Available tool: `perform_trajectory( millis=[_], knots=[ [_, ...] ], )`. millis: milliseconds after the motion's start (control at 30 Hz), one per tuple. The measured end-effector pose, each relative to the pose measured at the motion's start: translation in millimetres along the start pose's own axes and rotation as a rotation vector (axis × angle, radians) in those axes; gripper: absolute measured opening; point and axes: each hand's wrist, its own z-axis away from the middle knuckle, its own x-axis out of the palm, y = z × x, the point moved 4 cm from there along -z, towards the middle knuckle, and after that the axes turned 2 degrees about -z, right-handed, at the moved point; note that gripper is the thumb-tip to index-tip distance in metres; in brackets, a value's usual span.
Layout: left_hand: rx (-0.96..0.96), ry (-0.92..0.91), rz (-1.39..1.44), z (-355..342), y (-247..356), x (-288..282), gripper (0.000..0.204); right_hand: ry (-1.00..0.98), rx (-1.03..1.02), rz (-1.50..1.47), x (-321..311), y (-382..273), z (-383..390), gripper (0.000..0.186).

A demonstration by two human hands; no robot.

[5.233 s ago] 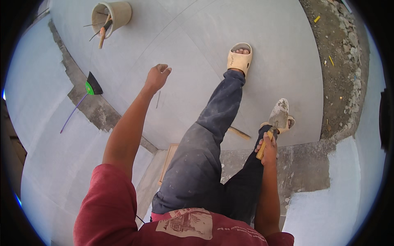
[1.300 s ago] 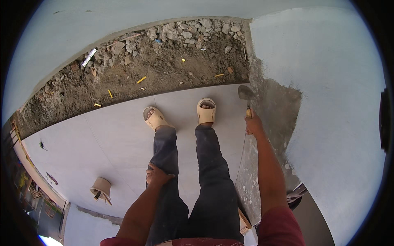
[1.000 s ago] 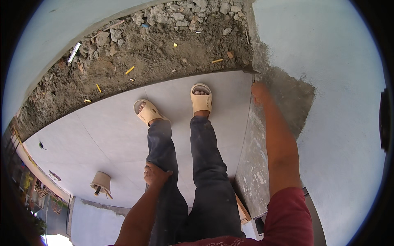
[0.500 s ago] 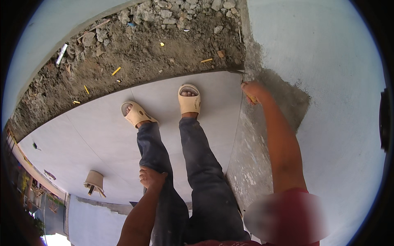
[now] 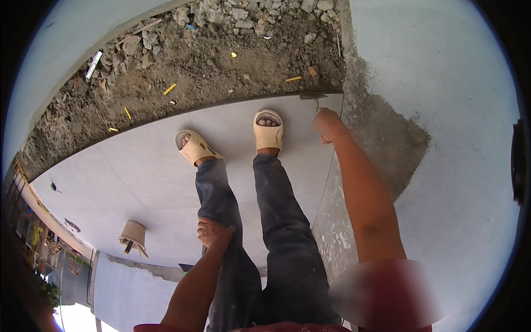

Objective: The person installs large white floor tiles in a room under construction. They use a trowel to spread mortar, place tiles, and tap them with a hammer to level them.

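My right hand [image 5: 328, 123] is closed round the handle of a small trowel. The trowel's thin metal blade [image 5: 311, 96] lies level at the far edge of the pale floor tiles [image 5: 149, 171], where they meet the bare soil. Bent round my own left leg at the knee, my left hand [image 5: 214, 232] grips the dark trouser leg [image 5: 214, 193]. Both my feet, in beige slide sandals [image 5: 269, 133], stand on the tiles. Most of the trowel's handle is hidden inside my right fist.
Rough soil [image 5: 210, 77] with rubble and yellow scraps lies beyond the tile edge. A pale wall [image 5: 459, 110] rises at the right, with a damp grey mortar patch [image 5: 387, 138] low on it. A beige bucket [image 5: 134, 229] with handles sticking out stands at the left.
My right hand has moved left with the trowel, off the wall's foot and over the tile edge. The blade now shows flat. My left hand stays on the knee; the whole view has shifted slightly.
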Motion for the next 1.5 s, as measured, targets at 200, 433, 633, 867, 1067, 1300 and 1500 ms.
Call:
perform_trajectory(
  millis=[200, 433, 633, 867, 1067, 1300, 1500],
  knots=[
    [0.021, -0.041, -0.002, -6.7, -6.8, -1.3, 0.119, -0.137, -0.040, 0.016, 33.7, -68.5, 40.9, 0.022],
    [0.015, -0.032, -0.013, -6.6, -4.5, -8.3, 0.117, 0.052, 0.197, -0.161, 19.0, 25.8, -53.4, 0.018],
    [0.050, -0.065, -0.004, -5.6, -5.4, -12.9, 0.115, -0.061, -0.162, 0.103, 84.1, -90.8, 28.3, 0.040],
    [0.077, -0.061, 0.029, -10.1, -14.1, -15.6, 0.107, -0.004, -0.309, -0.474, 129.2, -43.8, 38.0, 0.040],
    [0.292, -0.145, 0.184, -21.8, -67.1, -93.2, 0.103, 0.069, -0.308, -0.682, 117.7, -64.4, 90.4, 0.038],
    [1.019, 1.137, 0.394, 19.5, -115.6, -346.7, 0.055, 0.336, -0.253, -0.609, 112.7, -24.8, 62.3, 0.042],
    [1.145, 2.386, -0.254, 149.2, -138.3, -544.0, 0.054, 0.488, -0.113, -0.927, 146.7, -41.6, 50.7, 0.044]
  ],
)
